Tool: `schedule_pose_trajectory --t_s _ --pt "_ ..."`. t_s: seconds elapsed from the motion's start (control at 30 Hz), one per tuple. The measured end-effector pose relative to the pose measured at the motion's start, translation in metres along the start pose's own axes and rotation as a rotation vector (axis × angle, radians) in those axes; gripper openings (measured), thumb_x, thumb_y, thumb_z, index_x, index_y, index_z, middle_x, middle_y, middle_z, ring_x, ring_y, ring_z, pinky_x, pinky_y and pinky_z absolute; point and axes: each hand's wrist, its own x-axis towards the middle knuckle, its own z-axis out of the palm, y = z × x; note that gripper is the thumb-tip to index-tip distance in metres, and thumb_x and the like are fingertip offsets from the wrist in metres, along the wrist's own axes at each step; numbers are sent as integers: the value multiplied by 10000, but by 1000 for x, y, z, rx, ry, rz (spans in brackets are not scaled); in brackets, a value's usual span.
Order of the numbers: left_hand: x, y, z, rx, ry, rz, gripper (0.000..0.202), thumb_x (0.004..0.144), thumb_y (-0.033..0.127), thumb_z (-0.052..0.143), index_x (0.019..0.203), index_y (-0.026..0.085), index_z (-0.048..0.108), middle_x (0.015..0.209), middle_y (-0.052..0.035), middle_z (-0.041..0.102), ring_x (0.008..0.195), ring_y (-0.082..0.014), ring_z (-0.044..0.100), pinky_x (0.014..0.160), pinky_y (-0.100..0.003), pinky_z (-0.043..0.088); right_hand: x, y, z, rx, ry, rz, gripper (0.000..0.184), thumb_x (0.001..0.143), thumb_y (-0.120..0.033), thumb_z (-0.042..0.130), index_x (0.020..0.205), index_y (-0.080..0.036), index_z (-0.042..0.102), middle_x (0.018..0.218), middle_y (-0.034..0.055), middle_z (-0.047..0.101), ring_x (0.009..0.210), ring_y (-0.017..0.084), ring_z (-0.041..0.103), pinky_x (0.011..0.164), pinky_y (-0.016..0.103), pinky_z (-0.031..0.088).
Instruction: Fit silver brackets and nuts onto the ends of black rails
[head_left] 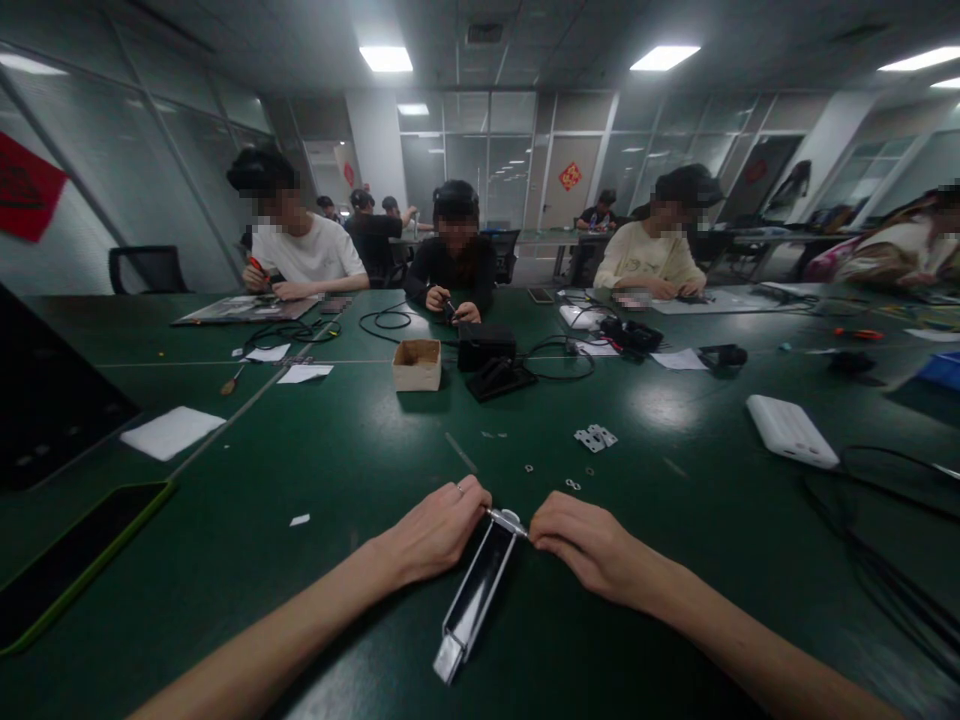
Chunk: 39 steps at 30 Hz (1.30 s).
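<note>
Right now your left hand and right hand are pinching the round metal end of the slim metal channel between them, small washers lying just ahead.

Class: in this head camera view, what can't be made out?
In the head view:
The left hand and right hand hide the ends of the small rod on the metal channel.
Metal bits on the table: too small to identify.
Black screen: cut off by the left edge.
Black cables: cut off by the right edge.
</note>
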Motion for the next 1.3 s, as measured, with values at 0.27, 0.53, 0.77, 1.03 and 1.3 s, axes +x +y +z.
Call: schedule_pose_trajectory --t_s 0.27,0.53,0.77,1.03,1.3 --pt "0 -2 2 1 7 21 101 947 144 349 969 193 434 918 -39 527 759 -161 518 693 -270 421 -2 1 3 -29 11 -39 163 948 -174 438 959 -152 599 877 72 629 814 150 574 714 262 492" --pt "1 -1 1 -18 71 -45 157 968 151 284 965 183 437 915 -45 517 748 -160 514 692 -280 439 0 5 9 56 105 454 163 902 -304 535 872 -189 646 799 17 649 702 137 597 610 241 477" --pt "1 -2 5 52 90 -63 162 954 182 325 972 175 487 916 -47 552 725 -161 506 687 -297 426 5 7 13 178 181 603 164 884 -278 549 931 -189 678 839 8 678 719 128 617 638 242 510" --pt "4 -1 5 84 77 -23 184 923 205 351 909 166 530 875 -49 578 708 -168 518 666 -301 408 6 10 17 -14 166 484 145 873 -203 555 941 -190 682 832 13 696 713 136 627 651 254 505" --pt "5 -3 5 89 79 -4 196 920 220 351 895 166 538 854 -49 577 713 -179 527 661 -302 395 3 23 6 -224 184 303 168 901 -248 534 978 -165 657 911 59 683 844 166 620 777 306 499"
